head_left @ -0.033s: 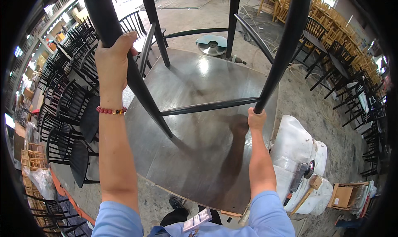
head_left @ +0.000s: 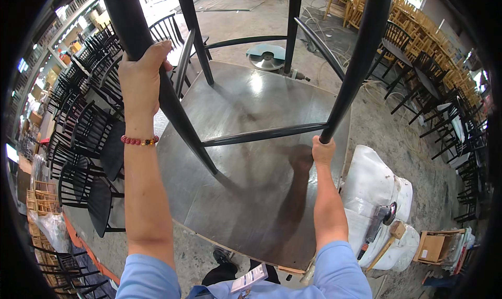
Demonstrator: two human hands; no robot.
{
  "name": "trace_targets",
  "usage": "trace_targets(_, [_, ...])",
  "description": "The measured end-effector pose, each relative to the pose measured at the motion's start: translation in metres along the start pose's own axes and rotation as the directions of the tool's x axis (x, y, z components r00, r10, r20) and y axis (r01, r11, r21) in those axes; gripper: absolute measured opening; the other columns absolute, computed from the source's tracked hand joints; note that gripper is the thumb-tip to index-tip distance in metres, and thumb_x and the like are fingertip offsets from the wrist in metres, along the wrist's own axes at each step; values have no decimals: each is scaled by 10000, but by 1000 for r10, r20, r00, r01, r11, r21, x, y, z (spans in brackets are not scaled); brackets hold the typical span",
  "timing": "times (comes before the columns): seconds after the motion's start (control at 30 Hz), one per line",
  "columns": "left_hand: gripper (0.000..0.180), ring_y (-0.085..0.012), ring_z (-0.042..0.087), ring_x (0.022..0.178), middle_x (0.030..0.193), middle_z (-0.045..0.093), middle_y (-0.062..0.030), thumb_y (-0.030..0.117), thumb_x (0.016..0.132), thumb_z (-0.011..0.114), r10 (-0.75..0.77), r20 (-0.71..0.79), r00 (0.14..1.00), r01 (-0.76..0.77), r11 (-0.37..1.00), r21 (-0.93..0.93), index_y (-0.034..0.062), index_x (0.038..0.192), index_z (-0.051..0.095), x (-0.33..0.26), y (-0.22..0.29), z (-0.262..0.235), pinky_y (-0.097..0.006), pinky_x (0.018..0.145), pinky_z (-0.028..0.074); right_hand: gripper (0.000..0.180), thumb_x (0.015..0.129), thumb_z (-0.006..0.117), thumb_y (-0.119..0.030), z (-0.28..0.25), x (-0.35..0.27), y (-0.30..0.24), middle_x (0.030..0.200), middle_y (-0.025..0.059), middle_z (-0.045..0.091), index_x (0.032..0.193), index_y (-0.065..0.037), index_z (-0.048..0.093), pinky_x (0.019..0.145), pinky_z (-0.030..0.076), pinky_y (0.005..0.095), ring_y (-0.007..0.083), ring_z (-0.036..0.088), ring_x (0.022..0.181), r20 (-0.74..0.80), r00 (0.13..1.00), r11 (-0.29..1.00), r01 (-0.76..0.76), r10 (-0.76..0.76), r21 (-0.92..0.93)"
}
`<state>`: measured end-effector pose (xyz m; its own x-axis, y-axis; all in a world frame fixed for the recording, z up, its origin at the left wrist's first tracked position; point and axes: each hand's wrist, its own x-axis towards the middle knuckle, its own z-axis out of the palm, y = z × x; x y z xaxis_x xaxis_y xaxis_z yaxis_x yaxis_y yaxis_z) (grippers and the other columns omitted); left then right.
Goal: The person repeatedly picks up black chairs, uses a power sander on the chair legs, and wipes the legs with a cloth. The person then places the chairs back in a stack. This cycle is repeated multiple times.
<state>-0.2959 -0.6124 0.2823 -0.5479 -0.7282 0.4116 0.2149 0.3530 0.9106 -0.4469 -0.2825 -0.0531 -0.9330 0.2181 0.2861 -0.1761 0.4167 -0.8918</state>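
Note:
A black wooden chair frame [head_left: 266,135], with round legs joined by stretchers, rises in front of me above a dark, worn tabletop [head_left: 235,205]. Its upper part runs out of view at the top. My left hand [head_left: 141,82] is closed around the near left leg, high up; that leg's tip meets the tabletop. Near the lower end of the near right leg, my right hand [head_left: 323,150] is wrapped around it, hiding the tip. I cannot tell whether that tip touches the surface. Behind the far right leg sits a circular saw [head_left: 267,59] with a round blade.
On white padded wrapping [head_left: 368,176] to the right lie an angle grinder [head_left: 374,228] and a wooden mallet [head_left: 388,245]. Rows of black chairs [head_left: 99,194] line the left. More black chairs and stacked bare-wood chairs [head_left: 418,32] stand right. A cardboard box [head_left: 432,248] is at lower right.

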Motion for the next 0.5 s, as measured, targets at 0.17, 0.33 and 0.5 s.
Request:
trace_targets(0.17, [222,-87,524,545,649,577,-19,201,787,752,28,-21,999,-29,999,-35,25,841,629,-5,11,11,-236,505,394,179,760,675,-164,1,15,-3,661,118,623,766,-1,601,641,494,357,222,622,622,31,999,996,-30,28,79])
trace_targets(0.33, [216,-87,541,561,664,587,-22,194,801,749,28,-25,999,-28,999,-36,24,854,626,-8,11,8,-235,508,400,184,756,672,-165,2,17,-2,661,122,623,766,4,600,639,492,360,224,618,618,18,1000,999,-1,0,54])
trace_targets(0.5, [230,-91,547,568,669,590,-21,197,796,753,36,-34,999,-37,999,-16,22,852,614,-11,12,8,-240,514,406,184,753,672,-162,3,22,-2,662,125,623,771,6,599,637,493,365,226,617,617,33,999,998,-1,-1,61])
